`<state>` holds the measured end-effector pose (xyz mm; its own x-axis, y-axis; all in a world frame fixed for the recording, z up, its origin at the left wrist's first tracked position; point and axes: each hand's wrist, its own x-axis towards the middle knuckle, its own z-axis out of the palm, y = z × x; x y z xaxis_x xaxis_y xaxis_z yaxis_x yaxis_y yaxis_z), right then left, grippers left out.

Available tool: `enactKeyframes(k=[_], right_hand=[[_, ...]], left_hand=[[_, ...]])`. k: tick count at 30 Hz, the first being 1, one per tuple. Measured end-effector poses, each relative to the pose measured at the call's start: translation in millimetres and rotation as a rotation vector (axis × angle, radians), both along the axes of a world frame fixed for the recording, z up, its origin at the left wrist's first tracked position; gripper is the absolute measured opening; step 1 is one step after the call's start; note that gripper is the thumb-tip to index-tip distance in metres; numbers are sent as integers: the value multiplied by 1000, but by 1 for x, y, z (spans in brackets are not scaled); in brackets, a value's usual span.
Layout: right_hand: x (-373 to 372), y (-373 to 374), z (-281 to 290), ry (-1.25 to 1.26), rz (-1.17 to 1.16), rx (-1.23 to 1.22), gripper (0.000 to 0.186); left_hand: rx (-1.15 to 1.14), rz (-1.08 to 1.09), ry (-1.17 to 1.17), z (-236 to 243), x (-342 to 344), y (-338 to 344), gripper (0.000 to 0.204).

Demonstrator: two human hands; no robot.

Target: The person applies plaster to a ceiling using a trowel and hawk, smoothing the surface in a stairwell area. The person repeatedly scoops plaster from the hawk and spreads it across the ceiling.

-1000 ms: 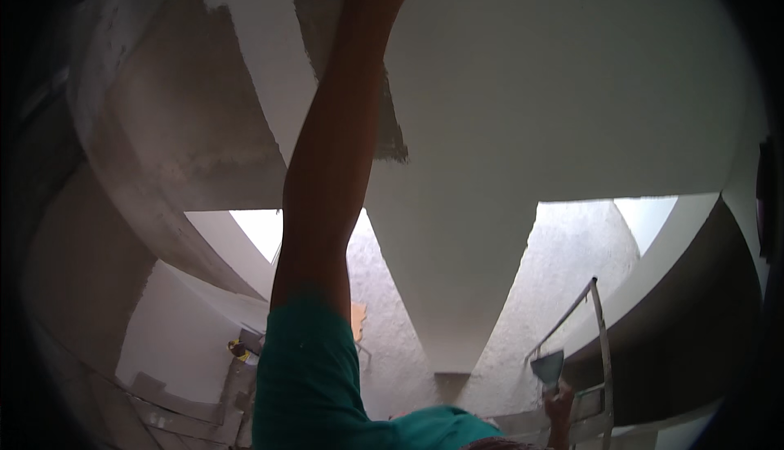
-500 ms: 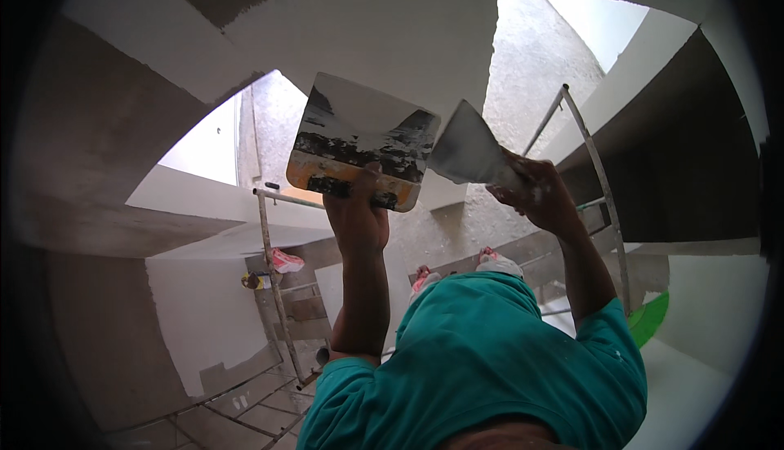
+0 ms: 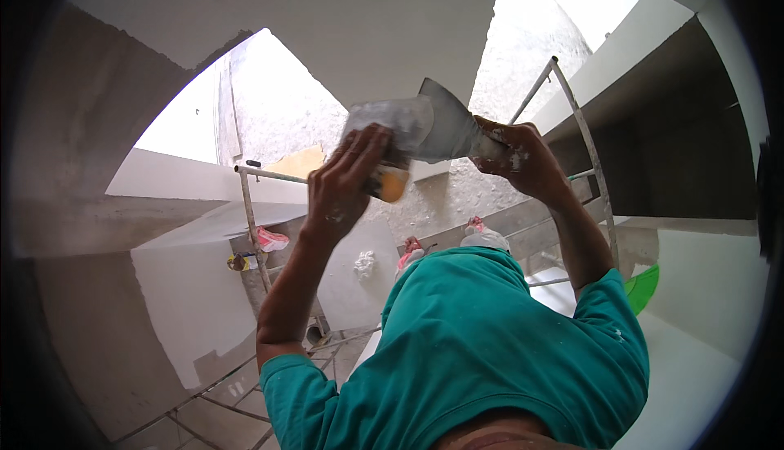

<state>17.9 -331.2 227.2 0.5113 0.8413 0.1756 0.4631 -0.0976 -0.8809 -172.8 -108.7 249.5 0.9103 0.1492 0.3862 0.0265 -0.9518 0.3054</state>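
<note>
My left hand (image 3: 341,182) is wrapped round a flat plastering trowel (image 3: 390,115), its plate smeared grey and black with an orange patch near the edge. The plate is tilted and blurred by motion, and its handle is hidden. A putty knife (image 3: 452,130) with a wide, grey-coated triangular blade is gripped by its handle in my right hand (image 3: 523,158). Its blade overlaps the right end of the trowel and appears to touch it. White compound speckles both hands.
Metal scaffold frames stand left (image 3: 249,213) and right (image 3: 592,144) of me. A pale board (image 3: 347,295) below bears a white lump (image 3: 365,265). A red and white bag (image 3: 272,239) lies by the left frame. Partly coated ceiling and walls (image 3: 392,33) surround me.
The trowel has turned from lying broad toward me to a steep tilt, and my left fingers now show over it. The putty knife has shifted left against the trowel.
</note>
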Motion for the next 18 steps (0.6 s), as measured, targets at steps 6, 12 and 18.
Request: enactKeyframes(k=[6, 12, 18], right_hand=[[-16, 43, -8, -88, -164, 235, 62], [-24, 88, -39, -245, -85, 485, 66], [-1, 106, -65, -549, -120, 479, 69]], left_hand=[[-1575, 344, -441, -32, -38, -20, 25], [-2107, 244, -718, 13, -11, -69, 30], [-2023, 223, -750, 24, -10, -59, 37]])
